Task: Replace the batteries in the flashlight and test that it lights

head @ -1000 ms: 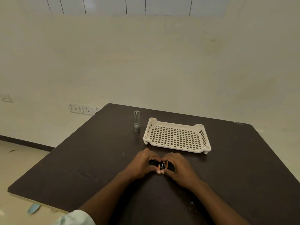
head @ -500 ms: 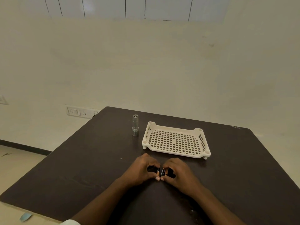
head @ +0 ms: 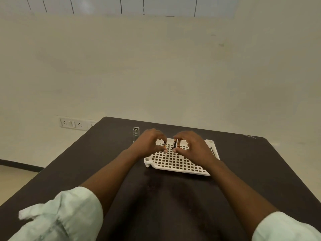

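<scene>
Above the far half of the white perforated tray point(head: 173, 164), near the table's point(head: 260, 171) far edge: left hand point(head: 149, 143) pinching one small battery point(head: 165, 146) end to end, right hand point(head: 192, 146) pinching a pair of batteries point(head: 175, 145) likewise. Probably light, rigid, smooth-cased and prone to roll or slip; best gripped across the ends. Silver flashlight point(head: 135, 133) upright by the tray's far left corner, untouched.

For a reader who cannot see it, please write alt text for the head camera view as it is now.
Two hands hold small batteries over a white perforated tray on a dark table: the left hand pinches one battery, the right hand pinches two batteries. A silver flashlight stands upright on the table left of the tray.
</scene>
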